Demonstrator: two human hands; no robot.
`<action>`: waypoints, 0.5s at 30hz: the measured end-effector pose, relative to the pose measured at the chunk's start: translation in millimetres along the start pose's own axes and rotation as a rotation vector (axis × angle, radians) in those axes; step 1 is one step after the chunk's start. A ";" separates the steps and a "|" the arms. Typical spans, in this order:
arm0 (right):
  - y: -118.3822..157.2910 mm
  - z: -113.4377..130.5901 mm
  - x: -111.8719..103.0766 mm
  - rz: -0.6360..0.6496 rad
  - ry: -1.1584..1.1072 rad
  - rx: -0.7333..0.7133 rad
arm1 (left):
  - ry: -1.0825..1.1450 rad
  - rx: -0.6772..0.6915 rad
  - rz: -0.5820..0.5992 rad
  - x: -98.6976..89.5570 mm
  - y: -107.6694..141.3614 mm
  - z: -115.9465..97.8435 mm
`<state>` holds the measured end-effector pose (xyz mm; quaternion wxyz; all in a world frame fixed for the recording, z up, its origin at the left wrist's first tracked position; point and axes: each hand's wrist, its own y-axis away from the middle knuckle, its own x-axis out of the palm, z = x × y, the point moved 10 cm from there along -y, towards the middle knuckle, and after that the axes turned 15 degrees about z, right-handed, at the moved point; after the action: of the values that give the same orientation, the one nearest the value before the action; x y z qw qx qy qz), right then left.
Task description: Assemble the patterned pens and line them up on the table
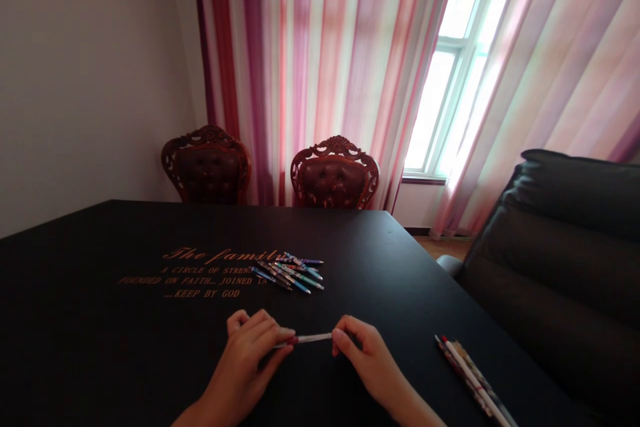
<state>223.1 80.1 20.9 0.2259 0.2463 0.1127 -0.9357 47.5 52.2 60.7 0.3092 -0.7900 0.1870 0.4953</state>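
Note:
A slim whitish pen [314, 337] with a dark reddish part lies nearly level between my two hands, above the black table [125, 360]. My left hand [257, 347] pinches it at the reddish part with thumb and fingertips. At the other end, my right hand [363, 353] closes thumb and fingers on the pale tip. The fingers hide both ends of the pen. Beyond the hands, a loose pile of several colourful pens [295, 273] rests on the table, some crossing others.
Several long slim pens [473, 377], one white with a red end, lie side by side at the table's right. Gold lettering [210, 280] marks the tabletop. Two carved chairs [335, 180] stand past the far edge. A black leather armchair [560, 260] is at the right.

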 end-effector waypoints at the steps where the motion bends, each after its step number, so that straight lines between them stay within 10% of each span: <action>1: -0.6 -0.8 1.1 0.003 0.007 -0.001 | -0.005 0.005 0.002 0.0 0.1 -0.6; 10: -0.4 1.9 0.6 -0.012 -0.116 -0.028 | 0.185 -0.092 0.021 4.1 1.1 13.0; 15: -1.2 -10.8 -7.8 -0.085 -0.271 -0.043 | 0.797 -0.319 -0.048 19.1 4.4 42.0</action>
<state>233.0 87.5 15.8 0.2042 0.1078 0.1114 -0.9666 25.3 77.5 28.8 0.0981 -0.9616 0.1945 0.1668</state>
